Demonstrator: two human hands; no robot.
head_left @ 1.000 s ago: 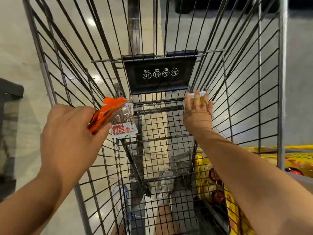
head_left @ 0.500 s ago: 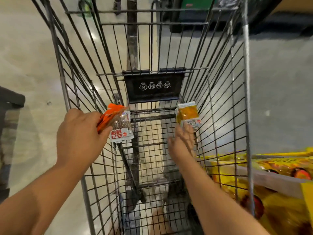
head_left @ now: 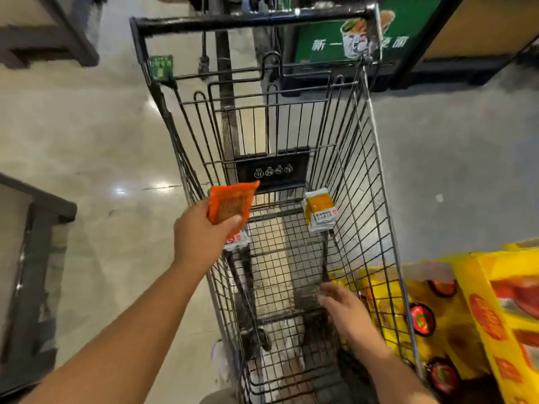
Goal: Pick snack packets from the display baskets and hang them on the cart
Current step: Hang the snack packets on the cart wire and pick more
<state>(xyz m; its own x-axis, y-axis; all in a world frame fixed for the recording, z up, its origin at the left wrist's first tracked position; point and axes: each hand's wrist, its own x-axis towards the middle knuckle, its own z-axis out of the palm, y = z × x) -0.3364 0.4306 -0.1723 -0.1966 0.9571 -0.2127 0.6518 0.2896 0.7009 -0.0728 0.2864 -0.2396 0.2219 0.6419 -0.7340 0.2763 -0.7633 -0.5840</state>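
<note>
Fingers of left hand (head_left: pixel 201 231) pinching orange snack packet (head_left: pixel 230 204) at cart (head_left: pixel 376 158) left wall, right hand (head_left: pixel 345 301) fingers loose, empty, inside basket, yellow packet (head_left: pixel 319 209) hanging on right wall.

left hand (head_left: pixel 201 233): fingers pinch orange packet (head_left: pixel 230 201) | right hand (head_left: pixel 344 303): fingers relaxed

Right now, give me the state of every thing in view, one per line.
cart: upright on the floor.
left hand: fingers curled round the orange packet.
orange packet: held at the cart's left wall.
right hand: open, holding nothing, low inside the cart.
yellow packet: upright against the cart's right wall, no hand on it.
</note>
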